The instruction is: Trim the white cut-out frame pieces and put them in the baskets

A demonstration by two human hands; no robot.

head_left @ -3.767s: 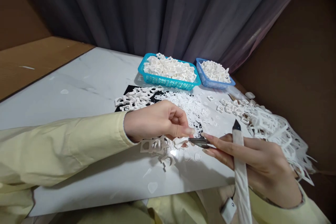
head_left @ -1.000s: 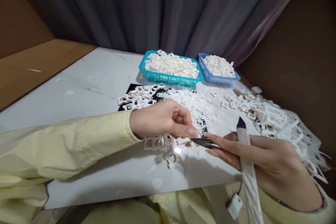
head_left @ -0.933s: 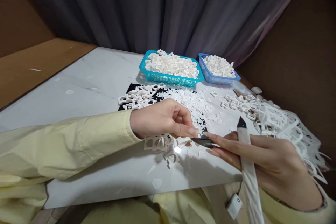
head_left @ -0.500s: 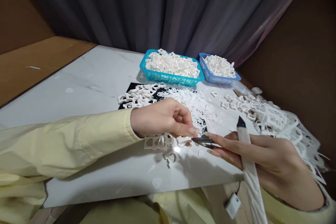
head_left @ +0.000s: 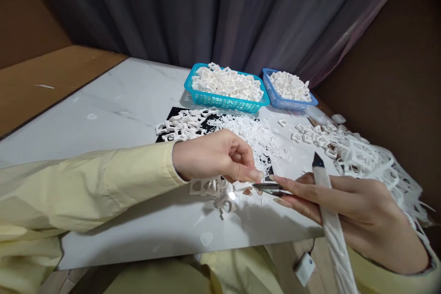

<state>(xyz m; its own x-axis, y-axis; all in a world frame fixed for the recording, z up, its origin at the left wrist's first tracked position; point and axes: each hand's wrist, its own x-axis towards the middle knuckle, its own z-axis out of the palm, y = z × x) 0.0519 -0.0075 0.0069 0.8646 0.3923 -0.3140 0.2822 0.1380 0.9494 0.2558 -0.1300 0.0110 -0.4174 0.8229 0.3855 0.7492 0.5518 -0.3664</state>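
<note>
My left hand (head_left: 220,156) is closed, thumb and finger pinching a small white plastic piece (head_left: 243,186) just above the table. The fingers partly cover that piece. From the right, my right hand (head_left: 344,197) grips a slim pointed metal tool (head_left: 270,187) with two prongs, like tweezers; its tip meets the white piece or lies right beside it. A long white-wrapped stick with a black pointed end (head_left: 324,193) also passes between the right hand's fingers. Below the left hand lie several white frame-shaped pieces (head_left: 225,206) with cut-out holes.
A teal basket (head_left: 227,102) and a blue basket (head_left: 292,104), both heaped with white pieces, stand at the back. White frames (head_left: 184,124) and thin scraps (head_left: 248,133) cover a black mat. White strips (head_left: 372,161) pile up at right. A small white box (head_left: 305,268) hangs below the table edge.
The metal tool has turned slightly in my right hand, its prongs now looking narrower. My left hand keeps its pinch almost in place. The whole view has shifted very slightly.
</note>
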